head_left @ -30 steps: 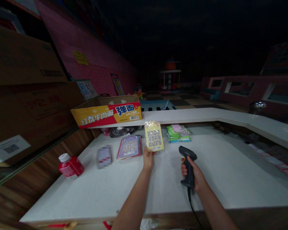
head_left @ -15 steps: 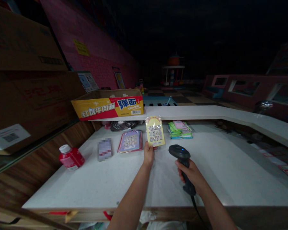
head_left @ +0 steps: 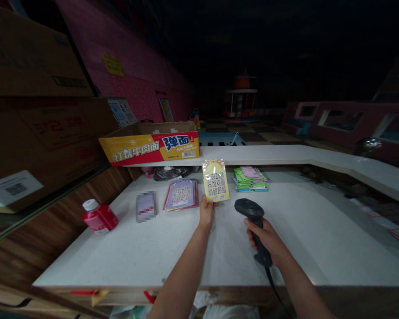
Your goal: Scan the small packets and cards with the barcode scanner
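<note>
In my left hand [head_left: 206,214] is a yellow sticker packet [head_left: 216,182] in clear wrap, gripped by its lower edge and tilted up with its printed grid facing me. My right hand [head_left: 266,238] wraps round the handle of a black barcode scanner [head_left: 250,208], whose head points toward the packet from the right. A cable runs down from the scanner's handle. Left of the packet lies a stack of purple and red sticker packets [head_left: 181,195] on the white counter [head_left: 146,257]. A pile of green and pink packets [head_left: 250,179] rests behind the scanner.
At the left stands a red bottle with a white cap [head_left: 100,217], near a blurred-out flat item [head_left: 145,206]. An open yellow and red carton [head_left: 153,146] sits on the raised ledge [head_left: 269,155]. Brown cardboard boxes [head_left: 46,128] are stacked at far left.
The small blue light on top of the scanner has gone out. Both hands keep nearly the same place; the packet and scanner have shifted only slightly.
</note>
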Action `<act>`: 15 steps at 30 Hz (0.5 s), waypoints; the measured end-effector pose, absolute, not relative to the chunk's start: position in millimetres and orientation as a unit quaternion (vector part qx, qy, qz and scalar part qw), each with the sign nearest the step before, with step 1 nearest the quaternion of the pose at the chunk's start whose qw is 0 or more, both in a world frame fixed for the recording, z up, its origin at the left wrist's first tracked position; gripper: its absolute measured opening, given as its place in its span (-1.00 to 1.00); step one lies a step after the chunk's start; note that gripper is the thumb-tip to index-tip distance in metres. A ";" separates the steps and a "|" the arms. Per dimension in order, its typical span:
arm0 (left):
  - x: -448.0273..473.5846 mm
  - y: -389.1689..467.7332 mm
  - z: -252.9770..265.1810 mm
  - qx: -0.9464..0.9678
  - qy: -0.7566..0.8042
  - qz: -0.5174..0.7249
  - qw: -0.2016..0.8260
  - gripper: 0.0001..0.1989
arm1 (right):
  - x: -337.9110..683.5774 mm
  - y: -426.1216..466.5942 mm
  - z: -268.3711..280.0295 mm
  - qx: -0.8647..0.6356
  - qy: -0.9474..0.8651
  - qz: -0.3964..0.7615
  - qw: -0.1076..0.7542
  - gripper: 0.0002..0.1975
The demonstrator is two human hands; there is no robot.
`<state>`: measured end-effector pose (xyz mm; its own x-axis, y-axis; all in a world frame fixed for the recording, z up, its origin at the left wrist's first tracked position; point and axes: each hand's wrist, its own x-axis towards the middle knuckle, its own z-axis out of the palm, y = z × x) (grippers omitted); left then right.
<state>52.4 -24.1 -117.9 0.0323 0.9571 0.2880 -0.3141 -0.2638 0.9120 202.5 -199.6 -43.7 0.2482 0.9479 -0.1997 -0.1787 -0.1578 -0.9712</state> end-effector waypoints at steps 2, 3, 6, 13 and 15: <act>52.9 -22.4 -119.5 0.495 0.318 0.622 0.516 -0.57 | 206.4 -194.6 -46.6 -0.557 -0.322 0.516 0.566 -0.55; 53.2 -21.6 -120.2 0.493 0.318 0.624 0.516 -0.55 | 209.7 -191.6 -48.6 -0.548 -0.308 0.523 0.576 -0.55; 53.8 -20.2 -121.9 0.493 0.318 0.627 0.512 -0.54 | 224.6 -182.7 -57.9 -0.501 -0.252 0.563 0.607 -0.54; 54.7 -20.7 -121.2 0.505 0.331 0.602 0.522 -0.61 | 258.1 -179.8 -84.0 -0.287 -0.111 0.672 0.674 -0.61; 54.9 -21.7 -120.0 0.512 0.338 0.593 0.522 -0.63 | 260.4 -181.1 -86.7 -0.250 -0.092 0.675 0.688 -0.63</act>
